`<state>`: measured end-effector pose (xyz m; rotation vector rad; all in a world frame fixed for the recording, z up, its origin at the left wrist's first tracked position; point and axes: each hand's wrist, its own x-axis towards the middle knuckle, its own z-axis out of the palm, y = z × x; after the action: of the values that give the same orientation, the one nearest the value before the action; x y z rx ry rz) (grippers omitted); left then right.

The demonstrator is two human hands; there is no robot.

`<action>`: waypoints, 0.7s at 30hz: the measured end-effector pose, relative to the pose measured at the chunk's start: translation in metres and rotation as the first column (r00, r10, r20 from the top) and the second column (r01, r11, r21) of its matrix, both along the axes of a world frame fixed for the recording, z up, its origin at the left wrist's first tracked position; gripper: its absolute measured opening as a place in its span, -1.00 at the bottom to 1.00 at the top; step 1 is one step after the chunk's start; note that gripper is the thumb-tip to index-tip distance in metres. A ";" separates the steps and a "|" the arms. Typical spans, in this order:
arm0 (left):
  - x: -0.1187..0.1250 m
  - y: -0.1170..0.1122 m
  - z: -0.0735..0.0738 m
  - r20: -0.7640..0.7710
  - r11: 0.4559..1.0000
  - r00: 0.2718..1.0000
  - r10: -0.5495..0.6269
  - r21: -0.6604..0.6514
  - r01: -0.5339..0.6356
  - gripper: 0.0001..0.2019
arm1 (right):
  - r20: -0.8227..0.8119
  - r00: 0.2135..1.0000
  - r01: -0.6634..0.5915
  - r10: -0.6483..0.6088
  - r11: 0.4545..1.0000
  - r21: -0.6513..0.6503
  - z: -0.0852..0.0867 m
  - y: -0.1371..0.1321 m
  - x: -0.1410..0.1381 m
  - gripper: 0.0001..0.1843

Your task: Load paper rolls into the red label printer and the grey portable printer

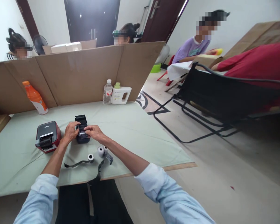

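A small black label printer (82,137) with its lid (81,119) raised stands on the green-covered table (135,130). My left hand (71,132) grips its left side, fingers curled round the body. My right hand (94,132) reaches over the open compartment from the right, fingertips pinched on something inside that I cannot make out. Three small white paper rolls (100,151) lie just in front of the printer, one (91,157) trailing a dark strip to the left.
A red and black printer (48,136) sits left of my hands. An orange bottle (35,98), a water bottle (107,92) and a white jug (120,94) stand before the cardboard partition (84,71). Other people sit beyond it. A black folding chair (224,99) stands right.
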<state>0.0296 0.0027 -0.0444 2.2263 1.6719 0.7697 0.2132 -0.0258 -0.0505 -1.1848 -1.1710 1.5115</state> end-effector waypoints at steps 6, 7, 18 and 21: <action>-0.005 0.008 -0.008 -0.051 0.998 0.998 0.036 -0.042 -0.039 -0.55 | 0.024 1.000 -0.009 0.009 1.000 0.004 -0.011 0.001 -0.005 -0.87; -0.006 0.007 -0.008 -0.050 0.998 0.998 0.037 -0.052 -0.040 -0.55 | 0.027 1.000 -0.011 0.010 1.000 0.009 -0.012 -0.001 -0.005 -0.87; -0.005 0.010 -0.004 -0.166 0.995 0.986 0.016 -0.093 -0.032 -0.51 | 0.106 0.994 -0.020 0.018 1.000 0.016 -0.014 0.000 -0.005 -0.85; -0.006 0.011 -0.007 -0.162 0.995 0.987 -0.011 -0.102 -0.006 -0.49 | 0.106 0.994 -0.035 0.032 0.999 0.033 -0.017 0.001 -0.004 -0.83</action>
<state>0.0234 0.0134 -0.0517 2.2717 1.7389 0.5009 0.2092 -0.0243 -0.0672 -1.2402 -1.2885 1.4623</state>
